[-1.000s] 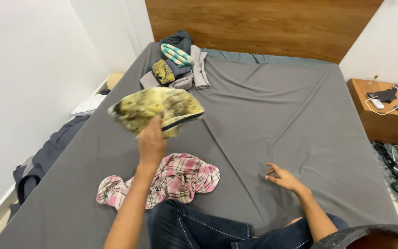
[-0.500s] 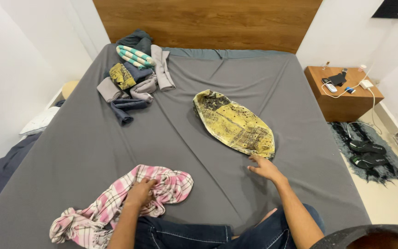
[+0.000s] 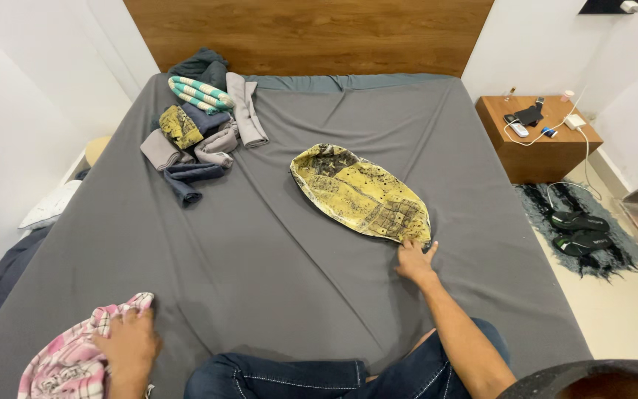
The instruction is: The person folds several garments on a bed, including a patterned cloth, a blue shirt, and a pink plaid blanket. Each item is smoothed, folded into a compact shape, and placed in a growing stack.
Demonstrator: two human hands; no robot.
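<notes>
Dragged toward seven o'clock since a moment ago, the pink checked cloth (image 3: 68,355) now sits bunched at the bed's (image 3: 275,273) near left corner, the left hand (image 3: 128,346) pressed on it, fingers curled into the fabric. Up at eleven o'clock lies a pile of folded clothes (image 3: 201,122). Toward one o'clock the yellow printed cloth (image 3: 359,192) lies flat, the right hand (image 3: 413,258) now touching its near edge, fingers spread open. A wooden nightstand (image 3: 537,140) stands at two o'clock.
</notes>
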